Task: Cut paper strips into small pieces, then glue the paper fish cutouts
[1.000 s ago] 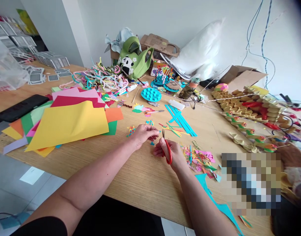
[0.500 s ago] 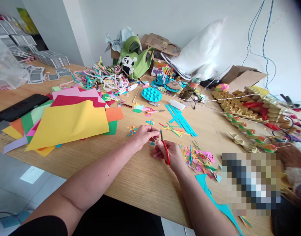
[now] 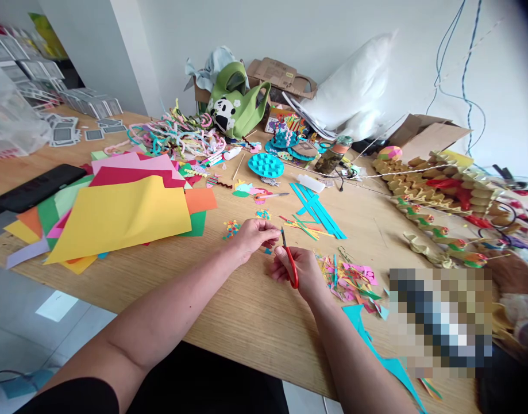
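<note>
My right hand [image 3: 304, 273] grips red-handled scissors [image 3: 293, 267], their dark blades pointing away from me. Just left of the blade tips, my left hand [image 3: 257, 237] is closed in a pinch on a tiny bit of blue paper [image 3: 281, 231], mostly covered by the fingertips. Small coloured paper dots [image 3: 231, 229] lie beyond the left wrist, with a little heap of blue and yellow bits [image 3: 264, 214] behind the fingers. Thin coloured paper strips [image 3: 309, 227] and wider blue strips [image 3: 319, 210] rest farther off. Paper scraps [image 3: 345, 279] are piled right of my right hand.
A stack of coloured paper [image 3: 126, 210] covers the table's left part, near a black phone-like slab [image 3: 39, 187]. A blue paper disc [image 3: 266, 165], a jar [image 3: 332, 155] and a green panda bag [image 3: 242, 106] stand farther back. Egg cartons [image 3: 444, 181] occupy the right.
Almost nothing differs. My right hand and the scissors have shifted very slightly, while my left hand keeps its place.
</note>
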{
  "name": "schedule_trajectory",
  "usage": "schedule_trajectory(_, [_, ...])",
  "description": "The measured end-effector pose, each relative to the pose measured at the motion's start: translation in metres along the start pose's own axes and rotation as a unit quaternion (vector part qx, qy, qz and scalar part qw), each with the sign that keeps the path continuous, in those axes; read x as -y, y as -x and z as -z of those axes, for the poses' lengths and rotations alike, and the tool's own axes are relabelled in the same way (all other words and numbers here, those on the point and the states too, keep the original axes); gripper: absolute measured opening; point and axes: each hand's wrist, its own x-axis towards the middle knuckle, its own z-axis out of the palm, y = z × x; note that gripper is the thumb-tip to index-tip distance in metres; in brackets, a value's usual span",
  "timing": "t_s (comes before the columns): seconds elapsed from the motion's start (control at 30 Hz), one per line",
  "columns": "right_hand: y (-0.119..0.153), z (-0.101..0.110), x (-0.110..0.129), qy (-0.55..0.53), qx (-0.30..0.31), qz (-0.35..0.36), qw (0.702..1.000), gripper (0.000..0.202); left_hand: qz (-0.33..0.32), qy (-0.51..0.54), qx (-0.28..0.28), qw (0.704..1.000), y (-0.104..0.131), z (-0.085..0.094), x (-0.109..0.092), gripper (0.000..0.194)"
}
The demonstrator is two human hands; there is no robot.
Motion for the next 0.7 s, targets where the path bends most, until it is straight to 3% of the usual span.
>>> schedule_trajectory(0.7, [-0.0003, 0.0011, -0.0017, -0.004, 0.006, 0.006, 1.0, 0.055, 0.008, 0.004, -0.001, 1.0, 0.0013, -0.0004, -0.0028, 0.004])
